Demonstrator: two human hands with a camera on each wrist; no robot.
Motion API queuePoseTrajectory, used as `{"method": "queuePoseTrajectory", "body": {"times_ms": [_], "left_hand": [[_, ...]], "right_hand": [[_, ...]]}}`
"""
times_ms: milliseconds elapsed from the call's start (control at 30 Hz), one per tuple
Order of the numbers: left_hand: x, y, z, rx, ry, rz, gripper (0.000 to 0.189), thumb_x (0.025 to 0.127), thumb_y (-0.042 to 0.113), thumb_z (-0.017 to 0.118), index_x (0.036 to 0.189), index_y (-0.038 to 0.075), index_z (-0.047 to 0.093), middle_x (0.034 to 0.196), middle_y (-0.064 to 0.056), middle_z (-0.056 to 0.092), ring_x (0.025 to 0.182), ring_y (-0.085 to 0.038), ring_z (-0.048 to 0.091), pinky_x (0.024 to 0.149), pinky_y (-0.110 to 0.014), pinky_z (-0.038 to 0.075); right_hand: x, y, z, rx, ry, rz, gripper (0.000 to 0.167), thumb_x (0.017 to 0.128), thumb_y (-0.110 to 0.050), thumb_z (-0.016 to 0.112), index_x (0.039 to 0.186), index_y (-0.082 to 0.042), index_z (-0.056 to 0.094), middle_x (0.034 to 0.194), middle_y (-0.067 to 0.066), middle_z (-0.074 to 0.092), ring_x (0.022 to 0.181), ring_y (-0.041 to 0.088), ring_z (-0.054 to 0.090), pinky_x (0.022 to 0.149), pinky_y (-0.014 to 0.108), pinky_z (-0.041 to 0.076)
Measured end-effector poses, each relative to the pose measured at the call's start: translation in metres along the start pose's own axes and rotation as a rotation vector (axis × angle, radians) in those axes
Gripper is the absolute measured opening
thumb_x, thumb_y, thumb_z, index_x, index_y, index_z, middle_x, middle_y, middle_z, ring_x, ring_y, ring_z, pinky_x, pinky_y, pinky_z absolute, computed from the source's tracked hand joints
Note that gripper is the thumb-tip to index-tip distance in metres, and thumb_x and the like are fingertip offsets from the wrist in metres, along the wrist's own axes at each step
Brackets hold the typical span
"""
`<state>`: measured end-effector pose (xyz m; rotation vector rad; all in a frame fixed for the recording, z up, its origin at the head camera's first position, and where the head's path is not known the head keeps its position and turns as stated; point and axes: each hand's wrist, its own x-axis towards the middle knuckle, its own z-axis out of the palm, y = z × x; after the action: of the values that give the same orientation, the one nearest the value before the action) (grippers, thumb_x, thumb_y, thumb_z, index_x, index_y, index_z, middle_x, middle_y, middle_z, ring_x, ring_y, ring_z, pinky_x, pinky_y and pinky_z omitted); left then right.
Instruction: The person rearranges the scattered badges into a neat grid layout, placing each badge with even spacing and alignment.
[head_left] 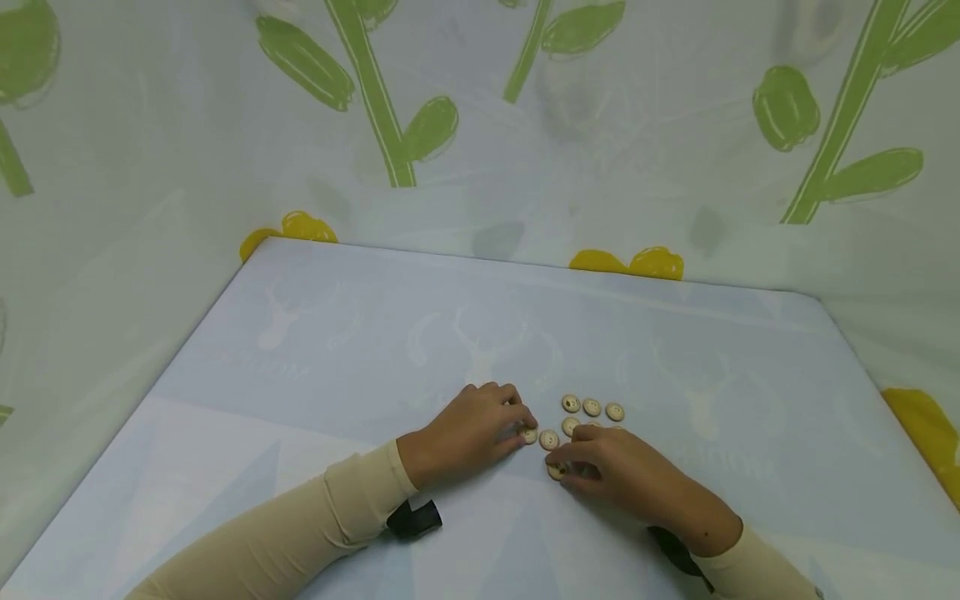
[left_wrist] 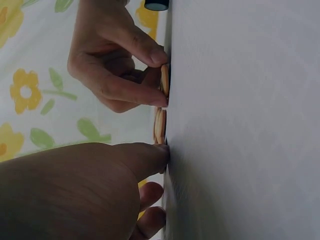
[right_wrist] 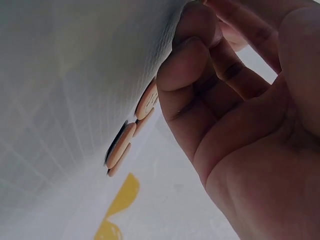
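Note:
Several round, pale wooden buttons lie flat in short rows on the table, among them a button (head_left: 571, 403) in the far row. My left hand (head_left: 468, 429) pinches the leftmost button (head_left: 528, 436) between thumb and forefinger, down at the tabletop. Another button (head_left: 549, 440) lies between the two hands. My right hand (head_left: 626, 475) holds the nearest button (head_left: 557, 471) by its edges; the left wrist view shows that button (left_wrist: 165, 80) low against the surface. Under the right hand, part of the middle row is hidden. Buttons (right_wrist: 121, 145) lie beyond its fingers in the right wrist view.
The table (head_left: 337, 317) wears a pale blue cover with faint deer prints. Behind it hangs a whitish cloth (head_left: 465, 75) with green stems and yellow flowers. Dark straps (head_left: 415, 521) show beneath both wrists.

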<state>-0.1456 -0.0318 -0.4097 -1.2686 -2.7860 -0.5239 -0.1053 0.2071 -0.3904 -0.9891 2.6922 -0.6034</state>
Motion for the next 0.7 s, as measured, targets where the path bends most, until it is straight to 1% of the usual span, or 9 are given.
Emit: {"method": "queuePoseTrajectory", "body": {"times_ms": [133, 233, 333, 433, 533, 700], "left_hand": [[0.0004, -0.0005, 0.0001, -0.001, 0.006, -0.003, 0.018, 0.095, 0.032, 0.069, 0.111, 0.027, 0.075, 0.105, 0.005, 0.068, 0.092, -0.012, 0.062, 0.071, -0.029, 0.047], [-0.0004, 0.0000, 0.0008, -0.004, -0.004, -0.005, 0.018, 0.095, 0.032, 0.069, 0.112, 0.027, 0.075, 0.106, 0.005, 0.068, 0.091, -0.012, 0.062, 0.069, -0.027, 0.044], [-0.0012, 0.0006, 0.0014, -0.006, -0.016, -0.009, 0.018, 0.096, 0.033, 0.068, 0.112, 0.027, 0.075, 0.106, 0.006, 0.067, 0.092, -0.012, 0.062, 0.069, -0.027, 0.042], [-0.0010, 0.0005, 0.0011, -0.012, -0.019, -0.013, 0.019, 0.096, 0.033, 0.068, 0.112, 0.027, 0.075, 0.106, 0.006, 0.067, 0.093, -0.012, 0.061, 0.070, -0.028, 0.043], [-0.0004, -0.0001, 0.0005, -0.012, -0.013, -0.011, 0.019, 0.096, 0.033, 0.069, 0.112, 0.026, 0.075, 0.106, 0.006, 0.067, 0.093, -0.012, 0.062, 0.071, -0.028, 0.044], [-0.0002, -0.0004, 0.0003, 0.008, -0.002, -0.002, 0.018, 0.095, 0.033, 0.069, 0.111, 0.027, 0.075, 0.105, 0.006, 0.068, 0.091, -0.012, 0.062, 0.069, -0.027, 0.043]], "right_hand": [[0.0009, 0.0005, 0.0013, -0.018, 0.009, 0.014, 0.015, 0.087, -0.018, 0.077, 0.101, -0.023, 0.075, 0.084, -0.015, 0.058, 0.068, -0.006, 0.047, 0.062, 0.018, 0.044], [0.0011, 0.0009, 0.0028, -0.010, -0.010, 0.039, 0.012, 0.089, -0.018, 0.076, 0.100, -0.022, 0.073, 0.082, -0.017, 0.058, 0.069, -0.006, 0.048, 0.063, 0.019, 0.045], [0.0013, 0.0008, 0.0036, 0.007, -0.030, 0.068, 0.011, 0.090, -0.018, 0.074, 0.100, -0.021, 0.070, 0.077, -0.018, 0.055, 0.067, -0.005, 0.046, 0.062, 0.019, 0.043], [0.0017, 0.0006, 0.0032, 0.006, -0.035, 0.083, 0.012, 0.090, -0.017, 0.074, 0.100, -0.021, 0.068, 0.073, -0.019, 0.052, 0.065, -0.005, 0.045, 0.061, 0.020, 0.042], [0.0023, 0.0008, 0.0024, 0.006, -0.037, 0.087, 0.013, 0.090, -0.017, 0.074, 0.101, -0.021, 0.067, 0.072, -0.019, 0.052, 0.064, -0.005, 0.045, 0.060, 0.020, 0.042], [0.0029, 0.0013, 0.0006, 0.042, -0.052, 0.101, 0.013, 0.090, -0.016, 0.073, 0.102, -0.019, 0.067, 0.070, -0.019, 0.053, 0.062, -0.006, 0.046, 0.059, 0.020, 0.042]]}}
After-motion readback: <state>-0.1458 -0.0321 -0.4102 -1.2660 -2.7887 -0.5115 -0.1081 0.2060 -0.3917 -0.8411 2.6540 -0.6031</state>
